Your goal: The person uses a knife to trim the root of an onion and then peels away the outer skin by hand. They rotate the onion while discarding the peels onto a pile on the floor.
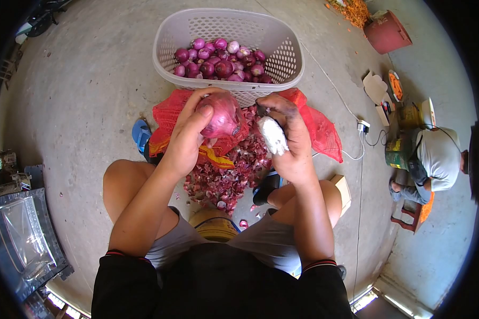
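My left hand [189,133] is wrapped round a large red onion [221,114], its skin still on the side I see. Beside it, my right hand [295,141] is closed, with darkened fingers and a white wrapping [272,135] round the thumb. Whatever lies inside its fingers is hidden. Below both hands, a heap of onion skins [223,186] covers the floor, with red mesh bag [324,133] spread at both sides. Just ahead stands a grey plastic basket [229,24] holding several peeled purple onions [223,68].
A yellow bucket [213,223] is between my legs. White cable runs along the floor to a power strip [363,126] at right. Another person [439,159] sits by the wall, near buckets and orange shreds. A red tub [387,33] lies at upper right; black moulded plastic [24,239] is at left.
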A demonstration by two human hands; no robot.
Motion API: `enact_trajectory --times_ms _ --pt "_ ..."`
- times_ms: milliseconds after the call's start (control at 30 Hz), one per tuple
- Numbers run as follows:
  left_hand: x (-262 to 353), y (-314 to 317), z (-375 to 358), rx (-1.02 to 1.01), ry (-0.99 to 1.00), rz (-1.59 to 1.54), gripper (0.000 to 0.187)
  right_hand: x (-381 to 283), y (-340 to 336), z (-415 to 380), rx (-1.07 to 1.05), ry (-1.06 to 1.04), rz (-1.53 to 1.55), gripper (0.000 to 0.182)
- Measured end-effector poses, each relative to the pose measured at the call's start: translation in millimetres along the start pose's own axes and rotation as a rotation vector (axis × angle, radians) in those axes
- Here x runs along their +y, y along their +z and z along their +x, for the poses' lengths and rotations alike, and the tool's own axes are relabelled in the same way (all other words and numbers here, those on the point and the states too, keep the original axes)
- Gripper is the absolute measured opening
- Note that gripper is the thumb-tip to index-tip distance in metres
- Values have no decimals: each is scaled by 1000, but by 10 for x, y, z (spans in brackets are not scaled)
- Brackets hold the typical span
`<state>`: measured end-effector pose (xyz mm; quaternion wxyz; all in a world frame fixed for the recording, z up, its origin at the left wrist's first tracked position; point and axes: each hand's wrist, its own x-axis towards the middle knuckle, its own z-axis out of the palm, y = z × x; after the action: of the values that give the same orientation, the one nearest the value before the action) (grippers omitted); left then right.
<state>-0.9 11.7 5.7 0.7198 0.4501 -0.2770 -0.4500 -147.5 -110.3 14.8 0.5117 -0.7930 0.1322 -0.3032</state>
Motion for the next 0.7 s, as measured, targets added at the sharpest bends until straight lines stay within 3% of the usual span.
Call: enact_trajectory --times_ms 167,367,700 --pt "-5 -35 -3 0 -51 -37 40 -130 -71 -9 -173 127 56 51" --pt "0 0 -3 27 -53 -49 40 -1 -47 -22 -243 -58 -83 55" --pt "14 12 -6 4 -60 -45 41 26 -30 0 -257 -109 -87 56"
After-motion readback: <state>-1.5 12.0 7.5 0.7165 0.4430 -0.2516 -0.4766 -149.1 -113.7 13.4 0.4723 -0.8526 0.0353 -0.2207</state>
